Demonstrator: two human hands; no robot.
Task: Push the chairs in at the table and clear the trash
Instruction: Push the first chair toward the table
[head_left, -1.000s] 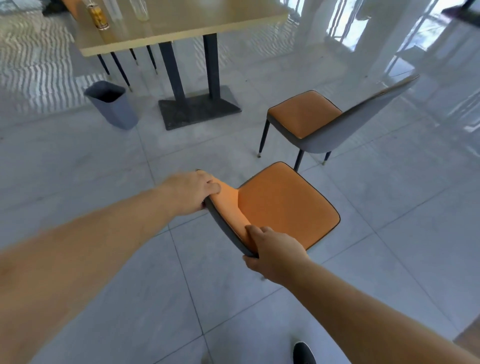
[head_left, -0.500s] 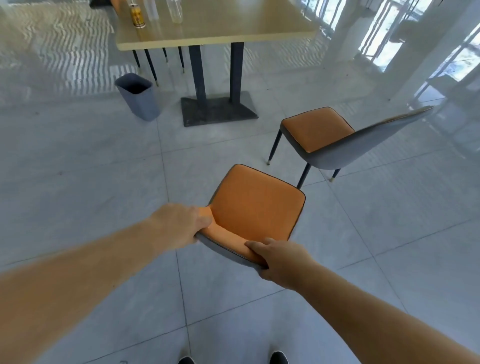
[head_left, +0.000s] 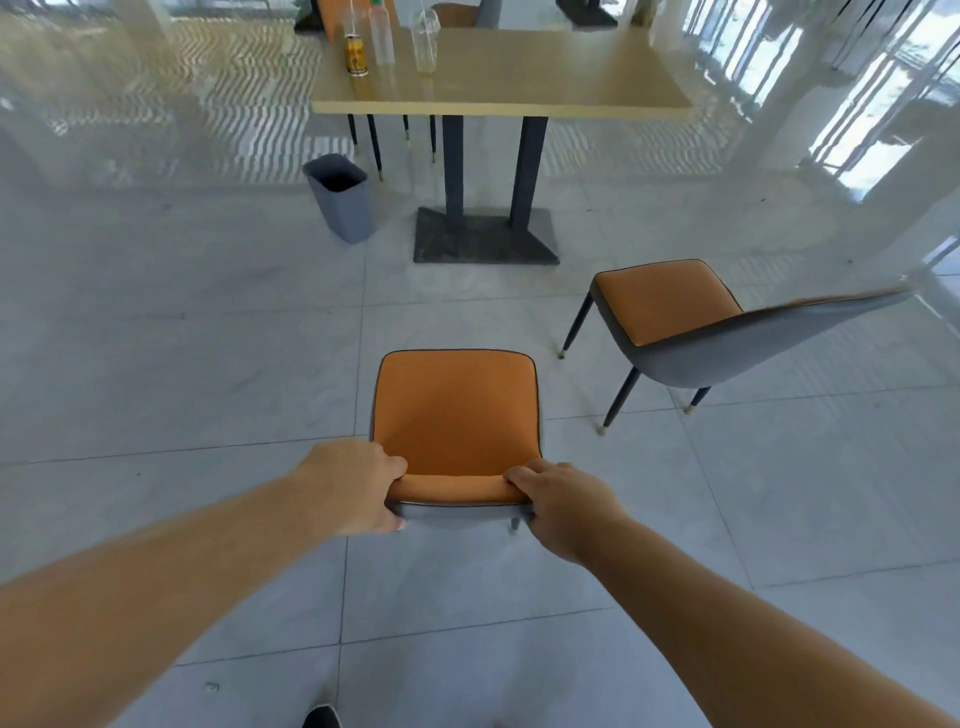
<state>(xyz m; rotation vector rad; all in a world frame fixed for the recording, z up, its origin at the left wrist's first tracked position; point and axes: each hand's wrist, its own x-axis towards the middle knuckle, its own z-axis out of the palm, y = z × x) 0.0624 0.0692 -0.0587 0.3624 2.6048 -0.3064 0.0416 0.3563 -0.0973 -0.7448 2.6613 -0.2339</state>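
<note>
An orange-seated chair (head_left: 454, 410) with a grey back stands right in front of me, its seat facing the table. My left hand (head_left: 353, 486) grips the left end of its backrest and my right hand (head_left: 563, 501) grips the right end. A second orange chair (head_left: 662, 304) stands to the right, well away from the table, its grey back towards the right. The light wooden table (head_left: 545, 85) is further ahead. On its far left part stand a yellow can (head_left: 357, 56), a clear bottle (head_left: 382, 34) and a clear plastic cup (head_left: 425, 44).
A grey waste bin (head_left: 340, 200) stands on the floor left of the table's dark base (head_left: 483, 241). Thin chair legs (head_left: 374, 140) show behind the table. Glossy grey tiles cover the floor, with white columns and windows at the right.
The chair in my hands has swung round and now points straight at the table. The view has shifted so the table sits centred ahead.
</note>
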